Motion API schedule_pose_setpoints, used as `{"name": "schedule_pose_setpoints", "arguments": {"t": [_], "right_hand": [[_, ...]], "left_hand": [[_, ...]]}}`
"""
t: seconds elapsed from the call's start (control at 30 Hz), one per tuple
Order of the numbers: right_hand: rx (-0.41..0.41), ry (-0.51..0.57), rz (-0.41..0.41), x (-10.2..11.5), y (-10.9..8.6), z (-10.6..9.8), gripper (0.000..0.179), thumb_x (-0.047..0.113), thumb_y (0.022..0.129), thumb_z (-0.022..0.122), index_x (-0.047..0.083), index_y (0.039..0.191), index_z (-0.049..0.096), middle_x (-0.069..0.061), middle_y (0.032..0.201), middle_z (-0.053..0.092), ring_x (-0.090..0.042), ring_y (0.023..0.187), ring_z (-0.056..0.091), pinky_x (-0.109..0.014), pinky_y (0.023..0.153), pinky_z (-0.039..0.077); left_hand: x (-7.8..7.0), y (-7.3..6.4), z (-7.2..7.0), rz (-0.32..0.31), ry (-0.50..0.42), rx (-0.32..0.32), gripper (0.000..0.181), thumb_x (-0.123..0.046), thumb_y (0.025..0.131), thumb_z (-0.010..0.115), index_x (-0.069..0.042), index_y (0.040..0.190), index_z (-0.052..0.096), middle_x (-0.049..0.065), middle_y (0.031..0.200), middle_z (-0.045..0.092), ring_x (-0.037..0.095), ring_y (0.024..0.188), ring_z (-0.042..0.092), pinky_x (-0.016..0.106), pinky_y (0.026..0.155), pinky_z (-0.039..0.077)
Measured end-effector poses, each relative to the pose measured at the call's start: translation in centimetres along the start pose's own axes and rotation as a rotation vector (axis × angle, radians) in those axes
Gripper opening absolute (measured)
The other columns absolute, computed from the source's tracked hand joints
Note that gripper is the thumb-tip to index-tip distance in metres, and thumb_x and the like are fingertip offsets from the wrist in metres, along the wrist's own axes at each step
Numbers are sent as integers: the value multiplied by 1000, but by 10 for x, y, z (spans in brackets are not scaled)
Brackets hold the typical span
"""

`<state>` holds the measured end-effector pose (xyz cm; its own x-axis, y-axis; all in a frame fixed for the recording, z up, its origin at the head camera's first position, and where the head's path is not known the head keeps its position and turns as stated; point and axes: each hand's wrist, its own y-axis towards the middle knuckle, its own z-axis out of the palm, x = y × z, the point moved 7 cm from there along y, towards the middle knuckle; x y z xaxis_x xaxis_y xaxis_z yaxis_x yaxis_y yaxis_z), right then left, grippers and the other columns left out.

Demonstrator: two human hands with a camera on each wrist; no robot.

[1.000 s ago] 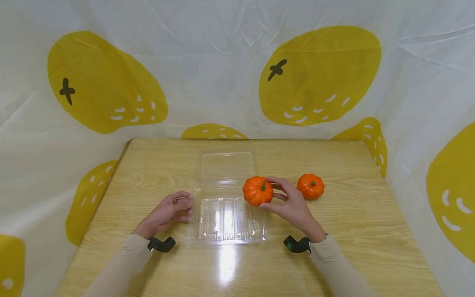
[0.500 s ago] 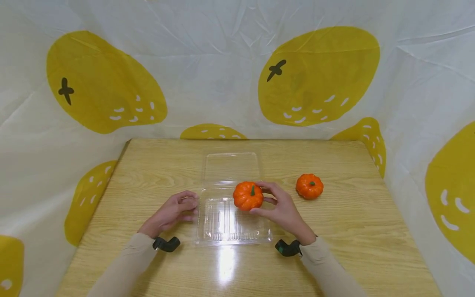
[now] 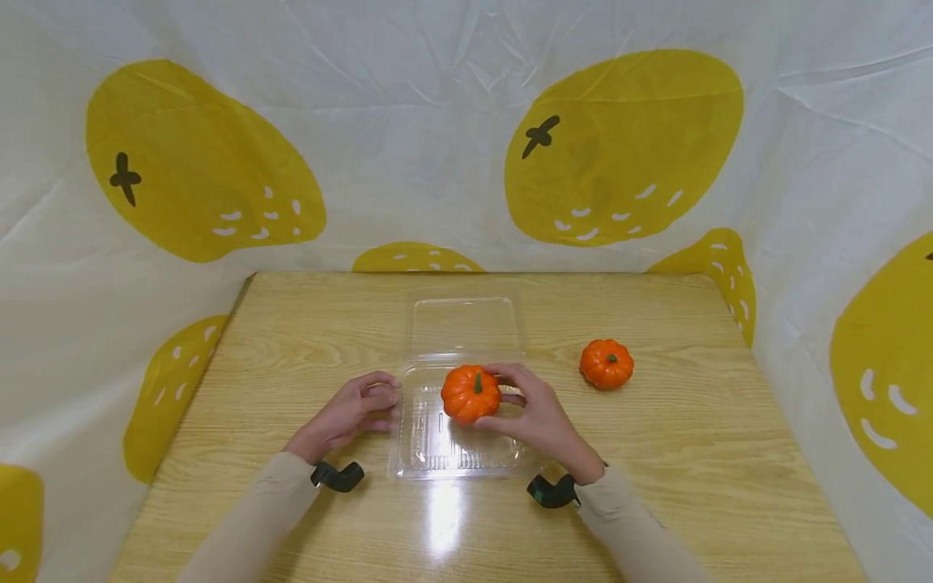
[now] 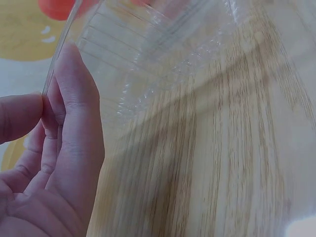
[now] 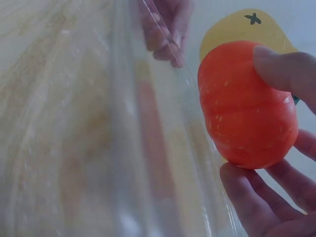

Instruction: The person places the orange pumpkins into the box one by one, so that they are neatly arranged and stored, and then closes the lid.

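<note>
Black wrist mounts: one at each cuff, the left (image 3: pixel 338 476) and the right (image 3: pixel 554 491), nearest the viewer.
Left hand (image 3: pixel 355 409): thumb and fingers pinch the container's left rim.
Clear container (image 3: pixel 426 441): ribbed base on the table (image 3: pixel 700 453), no pumpkin set down in it as far as can be seen.
Right hand (image 3: pixel 539 409): thumb and fingers curled round the held pumpkin, from its right side.
Held pumpkin (image 3: pixel 470 394): over the base, green stem up – lifted but not released; whether its underside touches the base, I cannot tell.
Second pumpkin (image 3: pixel 607 364): on the table to the right, untouched, well apart from the container.
Lid (image 3: pixel 466 328): laid open beyond the base – not closed.
Patterned cloth (image 3: pixel 408 146): behind the table.
</note>
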<state>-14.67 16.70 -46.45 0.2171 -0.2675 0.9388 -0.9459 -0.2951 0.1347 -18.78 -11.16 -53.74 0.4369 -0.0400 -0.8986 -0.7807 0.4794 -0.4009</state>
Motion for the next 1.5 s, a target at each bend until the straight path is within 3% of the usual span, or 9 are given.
{"name": "schedule_pose_setpoints", "arguments": {"t": [0.3, 0.8, 1.5], "right_hand": [[27, -17, 28, -1, 1, 13, 75, 11, 73, 94, 11, 139, 59, -11, 136, 61, -32, 129, 61, -38, 100, 61], [53, -76, 70, -9, 2, 22, 74, 14, 75, 93, 13, 140, 58, -9, 138, 61, -31, 131, 61, -37, 101, 61], [153, -158, 145, -21, 6, 33, 74, 16, 75, 93, 11, 140, 58, -9, 137, 63, -29, 123, 65, -38, 99, 62]], "left_hand": [[-2, 6, 7, 3, -17, 5, 21, -9, 103, 61, -8, 122, 54, -3, 97, 67, 14, 88, 68, 35, 80, 66], [-4, 15, 16, 3, -29, 32, 21, -7, 102, 60, -7, 122, 52, -2, 93, 67, 14, 86, 67, 34, 79, 66], [-4, 21, 17, 43, -50, 35, 22, -7, 104, 58, -4, 124, 51, -4, 91, 68, 13, 84, 66, 34, 77, 66]]}}
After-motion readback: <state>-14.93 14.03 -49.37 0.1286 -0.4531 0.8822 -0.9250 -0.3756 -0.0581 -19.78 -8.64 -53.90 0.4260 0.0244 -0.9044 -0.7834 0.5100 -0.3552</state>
